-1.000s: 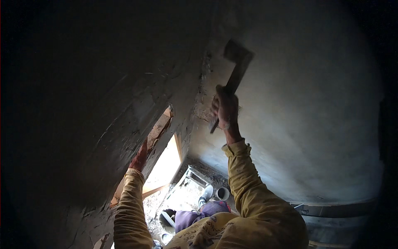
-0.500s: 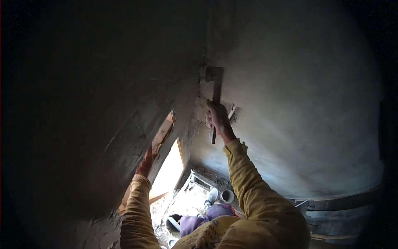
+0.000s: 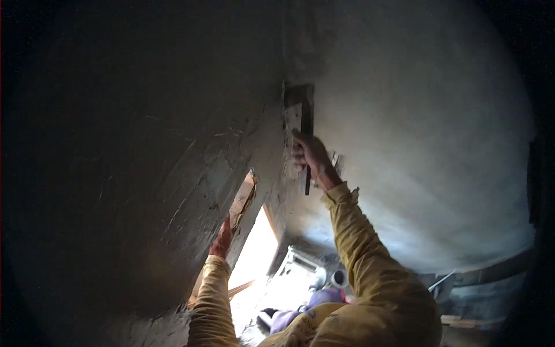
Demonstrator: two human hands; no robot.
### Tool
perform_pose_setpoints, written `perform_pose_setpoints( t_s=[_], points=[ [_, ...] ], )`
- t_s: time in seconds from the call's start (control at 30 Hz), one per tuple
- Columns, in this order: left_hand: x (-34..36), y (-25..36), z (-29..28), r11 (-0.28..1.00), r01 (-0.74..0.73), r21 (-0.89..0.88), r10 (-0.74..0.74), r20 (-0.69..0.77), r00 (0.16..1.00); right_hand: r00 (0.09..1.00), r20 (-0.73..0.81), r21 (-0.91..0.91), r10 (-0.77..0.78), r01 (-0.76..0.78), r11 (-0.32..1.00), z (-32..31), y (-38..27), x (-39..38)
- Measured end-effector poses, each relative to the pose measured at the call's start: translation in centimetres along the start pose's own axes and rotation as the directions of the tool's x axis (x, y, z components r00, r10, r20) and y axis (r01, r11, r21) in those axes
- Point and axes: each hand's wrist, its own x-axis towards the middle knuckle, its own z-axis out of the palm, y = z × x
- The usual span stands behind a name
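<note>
My right hand (image 3: 311,153) grips the long straight handle of a dark hand tool (image 3: 307,92), whose broad head is up at the rough corner where two plastered walls meet; whether it touches the plaster, I cannot tell. Small broken patches in the plaster (image 3: 336,165) lie just right of that hand. My left hand (image 3: 222,237) reaches into a narrow slanting opening in the left wall, against its pale edging (image 3: 243,196); its fingers are hidden or too dim to make out.
Below the left wall is a bright doorway with a wooden frame (image 3: 269,220). Down on the floor stand a pale metal frame (image 3: 303,260) and a bucket (image 3: 339,279), beside my purple-clad legs (image 3: 321,298). A dark ledge (image 3: 485,272) with a rod runs along the lower right.
The tool has swung left from over the right wall into the corner and stands more upright. The view has shifted, so the opening and my left arm appear farther right.
</note>
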Motion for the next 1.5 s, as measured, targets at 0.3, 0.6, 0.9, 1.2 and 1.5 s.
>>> perform_pose_setpoints(
  t_s=[0.3, 0.6, 0.9, 1.2, 1.5],
  points=[
    [-1.0, 2.1, 0.1, 0.964, 0.131, 0.231, -0.081, -0.212, 0.974, 0.921, -0.016, 0.521, -0.390, 0.340, 0.783, 2.2, -2.2, 0.2],
    [-1.0, 3.1, -0.3, 0.943, 0.175, 0.285, -0.155, -0.092, 0.984, 0.911, 0.021, 0.336, -0.413, 0.382, 0.861, -1.4, -3.6, -2.2],
    [-1.6, 3.0, 0.6, 0.918, 0.139, 0.372, -0.033, -0.276, 0.961, 0.972, 0.174, 0.214, 0.156, -0.192, 0.958, 0.9, -0.7, 0.5],
    [-0.1, 1.7, 0.5, 0.903, 0.177, 0.391, -0.078, -0.257, 0.963, 0.743, -0.108, 0.296, -0.660, 0.658, 0.692, 2.2, -3.2, 0.4],
    [0.0, 2.7, 0.6, 0.836, 0.377, 0.399, -0.302, -0.240, 0.923, 0.919, 0.233, 0.357, -0.319, 0.224, 0.907, -1.5, -5.1, -1.6]
  ],
)
